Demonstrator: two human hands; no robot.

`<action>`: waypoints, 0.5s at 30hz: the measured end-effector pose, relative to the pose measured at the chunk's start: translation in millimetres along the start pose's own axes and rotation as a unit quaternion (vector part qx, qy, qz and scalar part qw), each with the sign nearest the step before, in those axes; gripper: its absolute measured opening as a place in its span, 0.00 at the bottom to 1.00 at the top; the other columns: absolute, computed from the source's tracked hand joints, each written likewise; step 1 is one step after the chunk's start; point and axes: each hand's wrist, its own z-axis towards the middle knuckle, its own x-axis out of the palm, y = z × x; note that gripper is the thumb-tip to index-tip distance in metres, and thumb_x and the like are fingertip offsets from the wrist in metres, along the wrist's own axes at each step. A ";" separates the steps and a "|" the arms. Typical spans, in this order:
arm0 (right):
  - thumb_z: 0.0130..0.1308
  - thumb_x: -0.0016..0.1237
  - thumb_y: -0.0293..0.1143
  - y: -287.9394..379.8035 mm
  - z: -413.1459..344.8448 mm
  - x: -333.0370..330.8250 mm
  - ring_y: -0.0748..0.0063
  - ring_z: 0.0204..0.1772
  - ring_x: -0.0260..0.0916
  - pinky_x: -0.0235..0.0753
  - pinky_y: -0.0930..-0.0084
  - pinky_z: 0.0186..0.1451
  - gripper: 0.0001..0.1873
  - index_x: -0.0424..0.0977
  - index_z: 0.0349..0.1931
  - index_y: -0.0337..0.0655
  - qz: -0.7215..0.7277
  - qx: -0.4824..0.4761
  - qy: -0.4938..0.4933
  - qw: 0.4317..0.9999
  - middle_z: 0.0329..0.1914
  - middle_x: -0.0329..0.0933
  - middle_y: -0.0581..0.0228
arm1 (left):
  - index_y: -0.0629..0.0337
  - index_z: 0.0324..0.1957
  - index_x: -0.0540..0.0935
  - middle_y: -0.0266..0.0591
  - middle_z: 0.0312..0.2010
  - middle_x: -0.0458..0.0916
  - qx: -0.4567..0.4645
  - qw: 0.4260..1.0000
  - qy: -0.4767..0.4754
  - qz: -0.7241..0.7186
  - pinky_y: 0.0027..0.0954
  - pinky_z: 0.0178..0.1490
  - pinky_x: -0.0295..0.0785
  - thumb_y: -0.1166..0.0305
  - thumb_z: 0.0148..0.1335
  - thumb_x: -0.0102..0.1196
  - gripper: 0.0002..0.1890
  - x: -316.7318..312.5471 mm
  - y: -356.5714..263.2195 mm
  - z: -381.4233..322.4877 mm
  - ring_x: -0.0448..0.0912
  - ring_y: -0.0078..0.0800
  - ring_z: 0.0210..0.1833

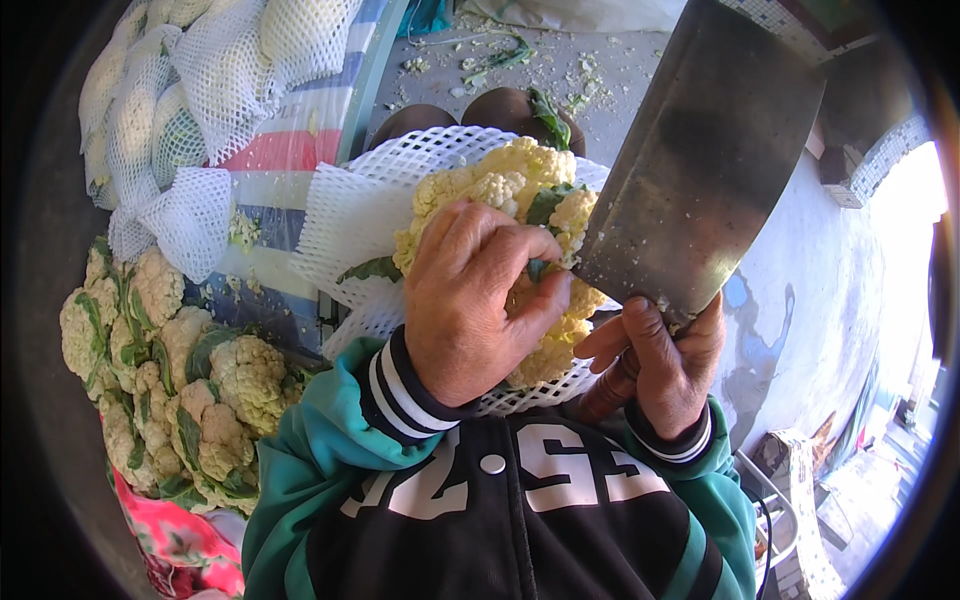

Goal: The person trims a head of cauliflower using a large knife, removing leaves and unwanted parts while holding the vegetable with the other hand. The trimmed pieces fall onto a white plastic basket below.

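Note:
A large cauliflower head (517,172) lies in my lap on white foam netting (352,217). My left hand (487,300) rests over the cauliflower, its thumb and forefinger nearly touching beside a small green leaf at the head's right side. Whether something is pinched between them is hidden. My right hand (667,360) is closed around a broad cleaver (697,150) near the joint of blade and wooden handle (611,386). The blade points up and away, its lower left corner close to my left fingertips. Small crumbs of cauliflower cling to the blade.
Bare cauliflower heads with leaves (187,390) are piled at the left. Above them, more heads in white foam nets (180,90) lie on a striped surface (277,180). Scraps and leaves litter the grey floor (585,67). A pale wall (795,300) stands at the right.

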 end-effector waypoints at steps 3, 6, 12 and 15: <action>0.72 0.41 0.23 0.4 0.1 1.4 0.65 0.30 0.82 0.80 0.78 0.26 0.11 0.61 0.51 0.29 -0.003 -0.006 0.002 1.000 0.40 0.78 0.50 | 0.58 0.33 0.77 0.40 0.30 0.70 0.007 1.000 0.005 0.013 0.38 0.40 0.70 0.79 0.43 0.66 0.14 -2.0 -0.9 0.6 0.73 0.40 0.35; 0.72 0.41 0.23 0.2 1.4 0.0 0.66 0.31 0.82 0.79 0.80 0.26 0.10 0.64 0.49 0.28 -0.036 -0.035 0.020 0.999 0.38 0.78 0.52 | 0.58 0.32 0.77 0.41 0.31 0.70 -0.008 1.000 0.011 0.015 0.39 0.40 0.70 0.79 0.43 0.66 0.14 -2.4 -2.4 -0.1 0.73 0.41 0.36; 0.72 0.42 0.24 -3.3 1.4 -2.7 0.67 0.31 0.82 0.79 0.80 0.27 0.09 0.67 0.46 0.26 -0.073 -0.067 0.042 0.994 0.33 0.78 0.55 | 0.58 0.32 0.77 0.41 0.31 0.70 0.016 1.000 0.009 0.016 0.40 0.39 0.70 0.79 0.43 0.66 0.14 -2.7 1.6 1.3 0.72 0.41 0.35; 0.72 0.43 0.24 -4.5 1.0 -3.6 0.67 0.31 0.82 0.79 0.79 0.27 0.09 0.67 0.46 0.26 -0.082 -0.076 0.042 0.993 0.33 0.78 0.55 | 0.58 0.32 0.77 0.41 0.30 0.70 0.023 1.000 0.011 0.017 0.40 0.40 0.70 0.79 0.42 0.66 0.14 -3.3 1.9 1.1 0.72 0.41 0.35</action>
